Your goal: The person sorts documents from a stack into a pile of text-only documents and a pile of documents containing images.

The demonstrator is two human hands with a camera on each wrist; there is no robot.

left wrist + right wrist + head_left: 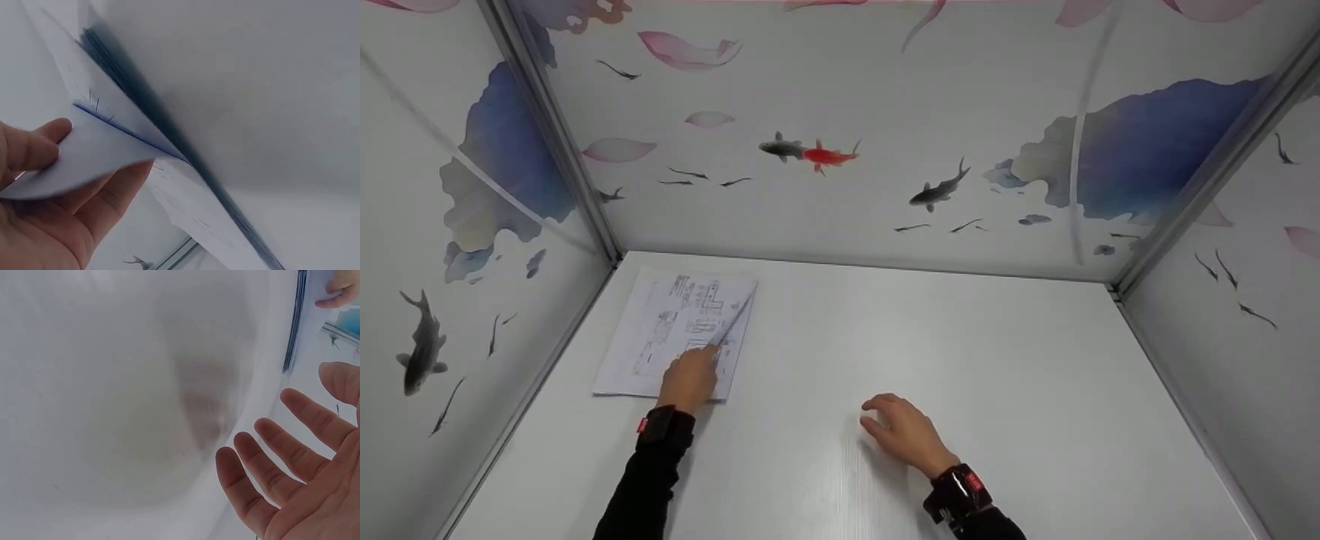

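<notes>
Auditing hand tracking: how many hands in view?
2: the left hand pinches a lifted part of the paper stack; the right hand, holding nothing, is over the table, right of the stack.

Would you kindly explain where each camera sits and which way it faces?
Head: worn on the person's head, facing forward and down at the white table; the left grip, right grip and black sleeves show.
Left wrist: worn on the left wrist, facing that grip pinching a lifted page of the paper stack.
Right wrist: worn on the right wrist, looking past that empty grip over the table; part of the left grip shows at upper right.
Shared: head and left wrist both show the left grip pinching that page.
</notes>
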